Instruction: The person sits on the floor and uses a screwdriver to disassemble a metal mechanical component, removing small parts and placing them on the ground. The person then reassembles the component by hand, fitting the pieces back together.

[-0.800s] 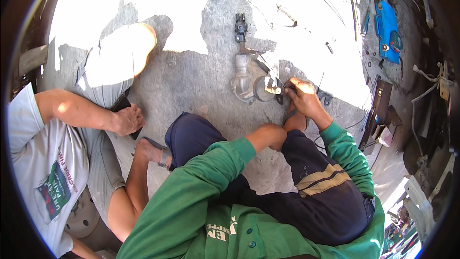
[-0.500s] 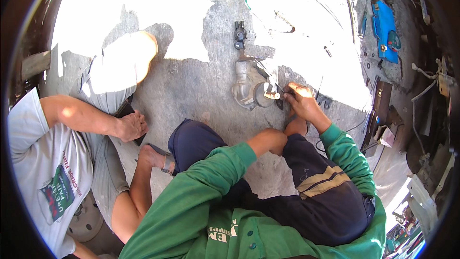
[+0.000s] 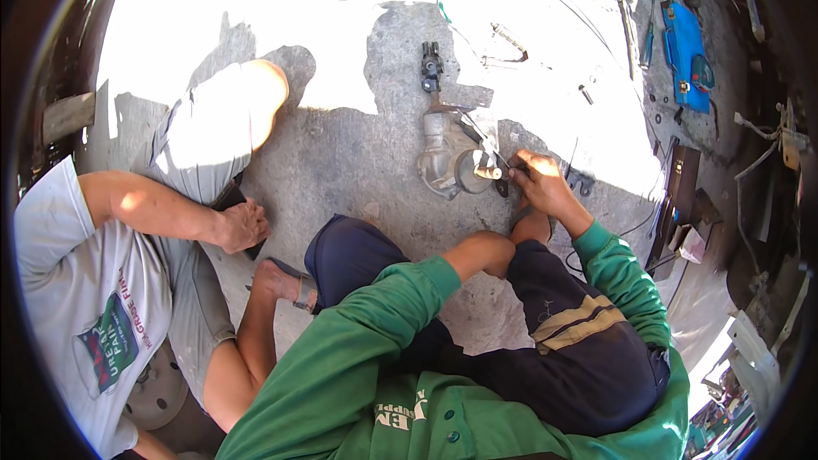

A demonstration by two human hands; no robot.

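Head view: cast metal housing [image 3: 436, 163] on concrete floor [image 3: 332, 175], dark shaft joint [image 3: 431, 68] at far end. Right hand [image 3: 543, 181] just beside housing's right side, fingers pinched narrow on thin rod [image 3: 503, 158]. Left hand [image 3: 492, 254] at right trouser leg [image 3: 545, 290] — finger state can't tell. Housing likely heavy, rigid, maybe oily-slick; joint could swing — best grip around cast body.

Lettering [image 3: 400, 414] marks a green top [image 3: 341, 358] and pale T-shirt [image 3: 72, 268].
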